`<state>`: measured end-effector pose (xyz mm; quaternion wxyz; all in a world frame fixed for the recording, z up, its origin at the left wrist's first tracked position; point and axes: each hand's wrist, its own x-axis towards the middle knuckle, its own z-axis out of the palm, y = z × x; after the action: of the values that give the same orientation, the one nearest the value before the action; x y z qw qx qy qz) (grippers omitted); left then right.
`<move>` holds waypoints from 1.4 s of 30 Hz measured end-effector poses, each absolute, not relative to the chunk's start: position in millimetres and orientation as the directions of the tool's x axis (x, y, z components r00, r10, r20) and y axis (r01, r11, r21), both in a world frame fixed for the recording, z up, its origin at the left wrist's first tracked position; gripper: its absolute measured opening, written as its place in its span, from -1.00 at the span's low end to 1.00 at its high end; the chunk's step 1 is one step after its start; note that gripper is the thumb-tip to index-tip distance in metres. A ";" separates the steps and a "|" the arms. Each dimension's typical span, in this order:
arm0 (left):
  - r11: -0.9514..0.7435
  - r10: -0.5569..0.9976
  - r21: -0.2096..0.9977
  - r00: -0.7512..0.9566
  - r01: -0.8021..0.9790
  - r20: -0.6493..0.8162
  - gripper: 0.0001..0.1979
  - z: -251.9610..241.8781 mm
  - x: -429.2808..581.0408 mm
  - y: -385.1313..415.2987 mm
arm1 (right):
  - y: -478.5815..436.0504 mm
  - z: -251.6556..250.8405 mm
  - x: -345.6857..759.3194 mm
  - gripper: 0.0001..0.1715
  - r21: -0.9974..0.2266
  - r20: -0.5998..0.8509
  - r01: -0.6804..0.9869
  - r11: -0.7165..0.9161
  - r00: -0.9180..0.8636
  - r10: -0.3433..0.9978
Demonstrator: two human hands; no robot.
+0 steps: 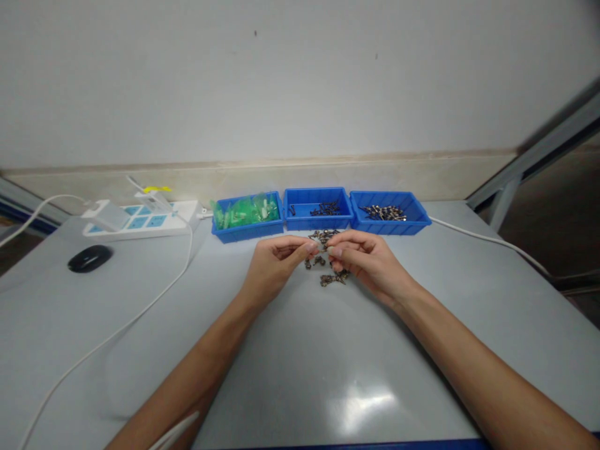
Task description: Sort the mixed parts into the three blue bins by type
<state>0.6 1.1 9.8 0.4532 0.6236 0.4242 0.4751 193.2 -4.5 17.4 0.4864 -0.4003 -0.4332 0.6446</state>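
Note:
My left hand (280,257) and my right hand (365,257) meet over the table, thumbs and forefingers pinched close together. Between the fingertips shows a small, thin metal piece (322,250), too small to name; it looks like a screw. Both hands seem to touch it. Around and beneath the fingers lie small dark metal pieces (332,279) in loose clusters, partly hidden by my right hand. Behind stand three blue bins: the left bin (244,235) holds green plastic packaging, the middle bin (319,223) a few dark screws, the right bin (394,229) a heap of shiny metal screws.
On the left, a white power strip (187,215) carries plugged-in adapters (107,215). A black mouse (90,258) lies before it. One white cable (135,319) crosses the table's left side; another cable (487,237) runs off right. A wall (300,94) rises behind the bins.

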 end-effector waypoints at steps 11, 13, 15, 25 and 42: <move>-0.589 0.808 0.544 0.454 0.598 0.376 -0.86 -2.9 -12.3 3.9 | 0.2 16.1 201.3 -0.70 -0.958 -0.084 -0.262 -0.121 -0.147 0.986; -0.597 0.802 0.543 0.457 0.590 0.386 -0.86 -3.4 -10.9 3.6 | -0.7 13.8 199.5 -0.70 -0.962 -0.079 -0.246 -0.123 -0.182 0.980; -0.601 0.799 0.547 0.456 0.584 0.391 -0.86 -2.9 -9.2 2.9 | -1.7 12.1 198.1 -0.70 -0.967 -0.067 -0.227 -0.119 -0.222 0.973; -0.612 0.790 0.506 0.442 0.607 0.424 -0.88 -9.7 -3.4 -0.3 | -1.2 13.8 199.6 -0.69 -0.972 -0.050 -0.218 -0.089 -0.177 0.983; -0.716 0.645 0.214 0.512 0.665 0.568 -0.80 26.3 84.6 36.0 | 44.3 59.1 295.1 -0.64 -0.850 0.224 0.525 0.045 0.282 0.933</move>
<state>84.6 36.0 26.3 -0.0155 0.8693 0.3767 0.3198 295.1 44.3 59.1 0.4609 -0.6548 -0.5568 0.2210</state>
